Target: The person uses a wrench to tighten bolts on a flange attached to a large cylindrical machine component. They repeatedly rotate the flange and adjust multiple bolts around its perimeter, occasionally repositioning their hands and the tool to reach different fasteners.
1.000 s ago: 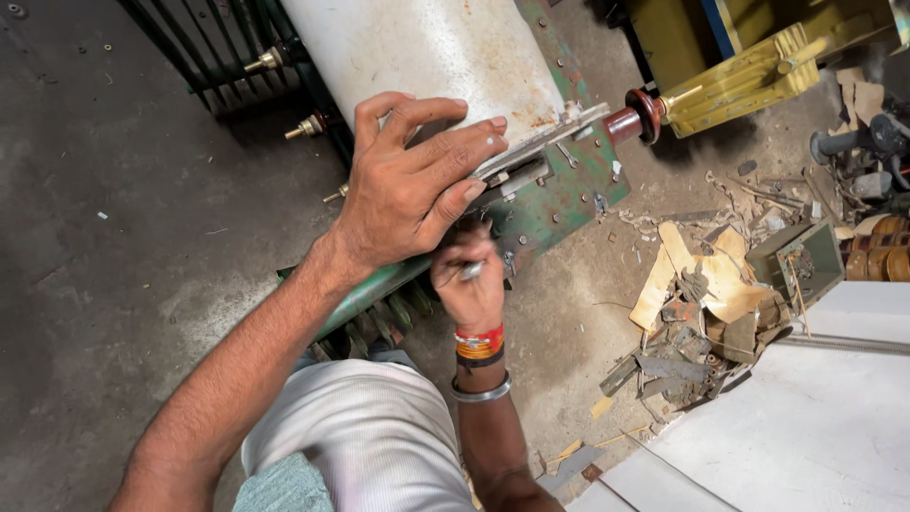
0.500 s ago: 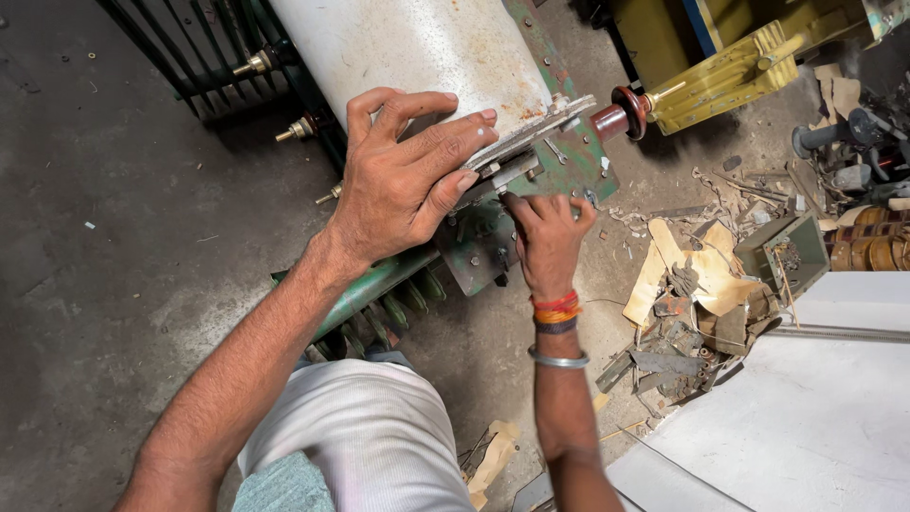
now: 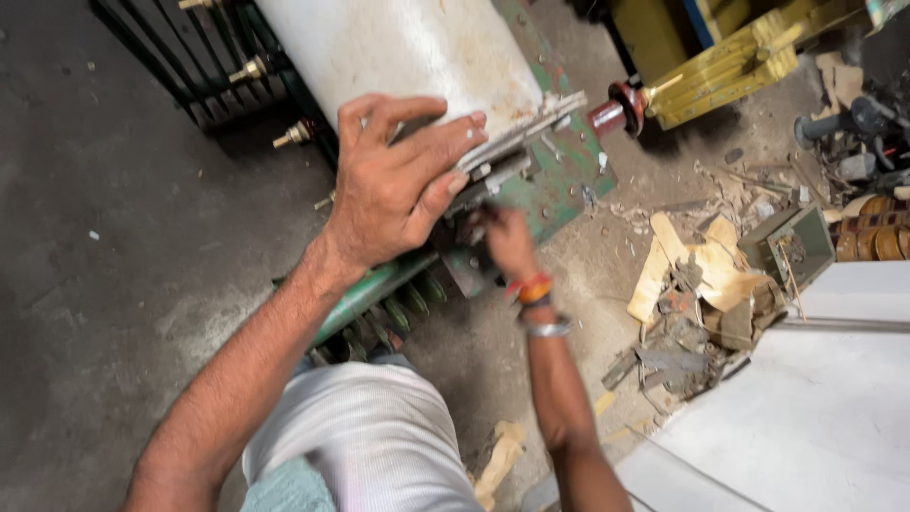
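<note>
Left hand [image 3: 393, 185] spread flat on white drum [image 3: 408, 57], bracing. Right hand [image 3: 502, 242] pinches something small under green plate [image 3: 559, 180]. Unit looks heavy, rigid; grip at plate edge.

The fingers [image 3: 485, 220] of the right hand [image 3: 507, 242] are blurred and partly hidden behind the left hand [image 3: 393, 185], so whatever is gripped cannot be told. The white cylinder [image 3: 408, 52] is cut off by the top edge, and the debris pile [image 3: 697, 294] is too jumbled to be sorted.
</note>
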